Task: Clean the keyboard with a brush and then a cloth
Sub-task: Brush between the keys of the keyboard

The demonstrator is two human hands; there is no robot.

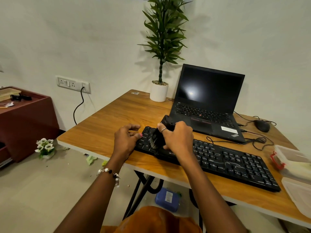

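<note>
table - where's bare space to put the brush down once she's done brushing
Bare wood lies left of the keyboard out to the table edge, and behind it toward the plant pot. The right side is crowded: laptop, mouse, cables, plastic containers. The right hand holds the brush.

right hand (176, 137) gripping brush (161, 133), keyboard (232, 162)

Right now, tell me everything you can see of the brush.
The brush is black and looks like plastic, with a chunky handle and dark bristles pointing down. It stands tilted, handle leaning away toward the laptop, bristles resting on the keys at the left end of the black keyboard. The right hand grips its handle, hiding part of it. The left hand rests at the keyboard's left edge, not touching the brush.
</note>
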